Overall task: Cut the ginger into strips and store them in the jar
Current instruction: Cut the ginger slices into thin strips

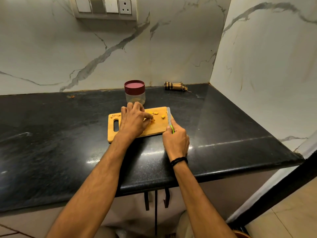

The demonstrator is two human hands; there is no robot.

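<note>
Left hand [133, 121] grip pinches a yellow ginger piece [151, 119] on the rectangular wooden cutting board [157, 127]. Right hand [175, 141] grip is wrapped round the green-handled knife [169, 116]. Maroon-lidded clear plastic jar [135, 92] stands just behind the board on the black stone counter [51, 134].

Rolled cloth [174, 86], switch panel [104, 7], black counter [51, 134]
</note>
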